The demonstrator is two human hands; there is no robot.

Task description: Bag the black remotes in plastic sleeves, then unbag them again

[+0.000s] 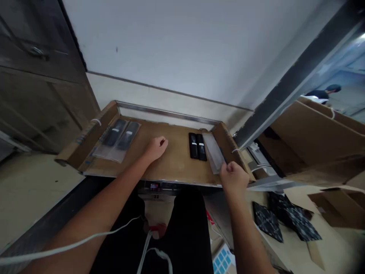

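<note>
My left hand (156, 147) is a closed fist resting over the middle of a cardboard-lined work surface (173, 167). My right hand (234, 176) is also closed, at the near end of a stack of clear plastic sleeves (213, 152); whether it pinches them is hidden. Two black remote-like devices (197, 147) lie side by side just left of the sleeves, each with a small white label. At the left end, two more dark devices, one of them here (128, 135), lie inside clear sleeves, side by side.
Cardboard walls, such as the left one (94, 133), edge the surface. Large cardboard boxes (319, 137) stand at the right. Black patterned bags (296, 217) lie on the floor. A white cable (85, 240) crosses my left forearm. A person (325, 93) is far right.
</note>
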